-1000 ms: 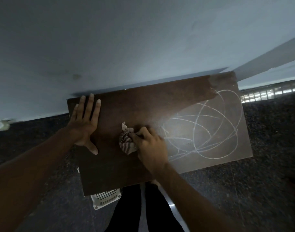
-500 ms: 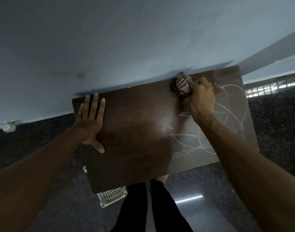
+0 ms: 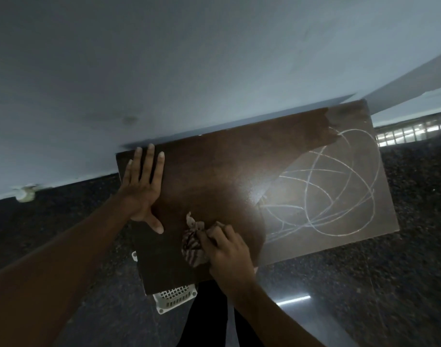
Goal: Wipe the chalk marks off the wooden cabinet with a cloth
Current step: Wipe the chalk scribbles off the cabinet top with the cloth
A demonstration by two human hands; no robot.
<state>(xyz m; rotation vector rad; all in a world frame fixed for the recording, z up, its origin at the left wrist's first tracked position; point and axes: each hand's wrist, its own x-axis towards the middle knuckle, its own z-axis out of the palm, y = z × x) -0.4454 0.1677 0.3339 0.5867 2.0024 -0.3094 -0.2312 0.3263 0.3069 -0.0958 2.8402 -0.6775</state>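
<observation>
A dark wooden cabinet top (image 3: pixel 214 176) stands against a pale wall. White chalk marks (image 3: pixel 334 186), looping circles and lines, cover its right part; the left and middle look dark and wiped. My left hand (image 3: pixel 144 189) lies flat with spread fingers on the top's left end. My right hand (image 3: pixel 227 251) grips a bunched striped cloth (image 3: pixel 193 244) and presses it on the wood close to the front edge, left of the chalk.
A white perforated plastic basket (image 3: pixel 175 298) sticks out below the cabinet's front edge. Dark speckled floor (image 3: pixel 364 284) surrounds the cabinet. My dark trousers (image 3: pixel 206 316) show below. A pale wall (image 3: pixel 189 71) rises behind, and a bright grille (image 3: pixel 414 131) sits at far right.
My right hand swept the cloth from the front middle up to the back edge, then back down to the front edge. The wiped dark area widened to the right. My left hand stayed put.
</observation>
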